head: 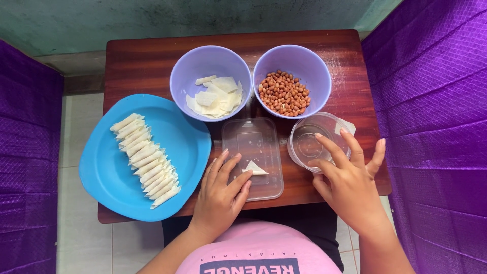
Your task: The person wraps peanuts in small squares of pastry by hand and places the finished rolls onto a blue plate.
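My left hand [221,192] lies flat on the near edge of a clear rectangular plastic lid [252,138], fingers spread, next to a small folded triangle of pastry wrapper [255,169]. It grips nothing. My right hand [350,178] hovers open, fingertips over the rim of a small clear round container [307,144]. Behind stand two lavender bowls: the left bowl [188,71] holds cut pastry wrapper pieces [215,97], the right bowl [309,63] holds peanuts [284,93].
A blue plate [177,147] at the left overhangs the brown wooden table [142,61] and carries a row of several rolled pastry sticks [145,160]. Purple fabric [436,101] flanks both sides. Tiled floor shows below the plate.
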